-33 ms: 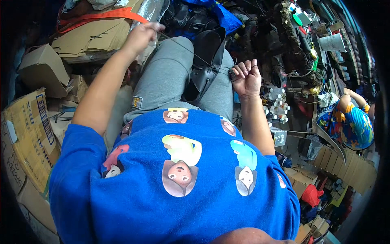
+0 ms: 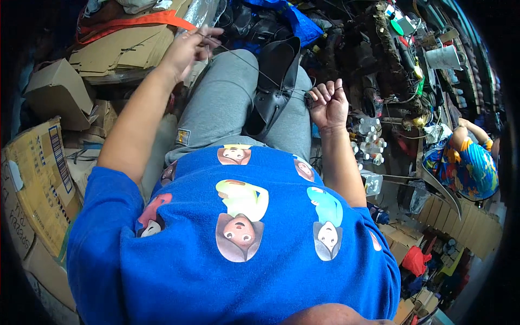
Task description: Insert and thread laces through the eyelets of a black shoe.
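A: Where's the black piece (image 2: pixel 265 105)?
B: Between the thighs, on the grey trousers (image 2: pixel 219 95), standing edge-up and bent, its far end pointing away from the wearer's blue shirt (image 2: pixel 189 271).
A: And the left hand (image 2: pixel 196 47)?
B: Raised beyond the left knee, fingers loosely curled and partly spread, with a dark thread (image 2: pixel 257 69) caught among them. It's blurred, so I can't say which fingers pinch it.
A: The right hand (image 2: pixel 329 103)?
B: Just beside the piece, palm up, fingers mostly folded in, gripping the strand on that side.
A: Anything around them?
B: Flattened cardboard (image 2: pixel 122 54) near the left hand, small bottles (image 2: pixel 371 146) past the right wrist, another person (image 2: pixel 470 169) farther right.
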Tool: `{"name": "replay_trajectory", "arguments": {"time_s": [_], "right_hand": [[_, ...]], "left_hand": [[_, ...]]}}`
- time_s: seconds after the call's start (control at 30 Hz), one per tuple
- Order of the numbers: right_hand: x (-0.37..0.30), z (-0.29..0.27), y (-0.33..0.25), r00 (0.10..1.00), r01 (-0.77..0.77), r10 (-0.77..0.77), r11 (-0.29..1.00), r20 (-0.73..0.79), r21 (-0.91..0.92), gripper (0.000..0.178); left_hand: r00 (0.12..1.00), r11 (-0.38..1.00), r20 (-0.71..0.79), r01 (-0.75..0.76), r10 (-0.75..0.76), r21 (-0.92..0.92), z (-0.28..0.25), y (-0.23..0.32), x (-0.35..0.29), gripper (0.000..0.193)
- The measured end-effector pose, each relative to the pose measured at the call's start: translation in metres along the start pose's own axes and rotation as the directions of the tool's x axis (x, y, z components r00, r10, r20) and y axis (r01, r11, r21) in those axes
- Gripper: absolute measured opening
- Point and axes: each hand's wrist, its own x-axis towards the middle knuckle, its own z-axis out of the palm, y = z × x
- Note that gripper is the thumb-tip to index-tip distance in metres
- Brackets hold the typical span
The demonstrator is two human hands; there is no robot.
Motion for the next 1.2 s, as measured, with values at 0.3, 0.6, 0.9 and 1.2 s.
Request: {"name": "replay_trajectory", "arguments": {"time_s": [0.3, 0.6, 0.9, 1.2], "right_hand": [[-0.013, -0.01, -0.009, 0.994, 0.029, -0.057, 0.961, -0.096, -0.275, 0.043], [-0.066, -0.079, -0.096, 0.957, -0.199, -0.206, 0.034, -0.202, -0.979, 0.049], [0.046, 0.132, -0.018, 0.968, 0.249, 0.186, -0.711, 0.166, -0.658, 0.064], [0.045, 0.072, -0.066, 0.935, -0.18, 0.219, -0.382, -0.277, -0.907, 0.051]], "left_hand": [[0.934, 0.697, 0.358, 0.248, 0.014, -0.673, -0.027, -0.046, 0.036, 0.037], [0.98, 0.867, 0.166, -0.173, 0.106, 0.467, -0.083, 0.059, -0.074, 0.052], [0.907, 0.203, 0.347, -0.396, 0.241, 0.896, 0.079, -0.002, -0.052, 0.068], [0.892, 0.081, 0.446, -0.451, 0.07, 0.889, 0.136, -0.044, -0.054, 0.059]]}}
